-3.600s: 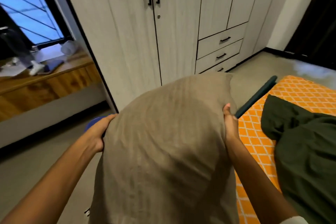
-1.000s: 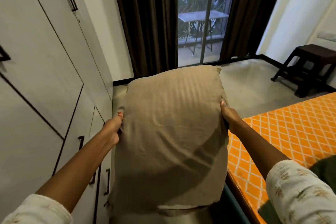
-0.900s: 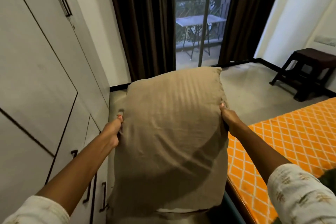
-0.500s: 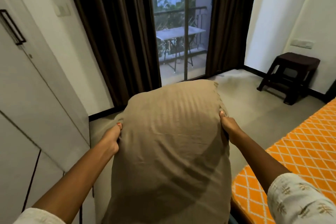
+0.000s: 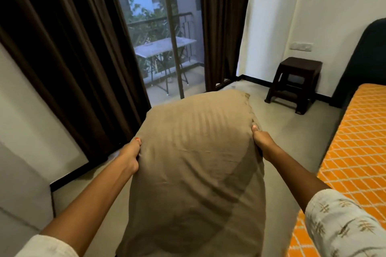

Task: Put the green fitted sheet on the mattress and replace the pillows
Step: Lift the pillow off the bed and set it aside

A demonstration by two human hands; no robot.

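The tan pillow (image 5: 194,173) hangs upright in front of the person, clear of the bed and over the floor (image 5: 282,131), its long side running away from the camera toward the balcony door (image 5: 163,48). The left hand (image 5: 130,156) pinches its left edge, thumb on the near face and fingers hidden behind the fabric; the right hand (image 5: 261,142) is clamped on the right edge the same way. So each grip is closed on the pillow, both placed in its upper half, and the lower half sags under its own weight.

The orange mattress (image 5: 355,152) lies just beside the pillow on the right and is bare in what shows here; no green sheet is in view. My reading is that the pillow is being carried out of the way so the mattress can be covered.

To do this well, the pillow should go somewhere clean and off the bed. The dark stool (image 5: 296,81) against the far wall looks like the nearest raised spot, though it seems smaller than the pillow, so a flat, centred placing would matter. Keeping both pinches even would stop the soft filling swinging. The bottom end should stay lifted so it does not drag on the floor. Release should come only once the weight is resting.
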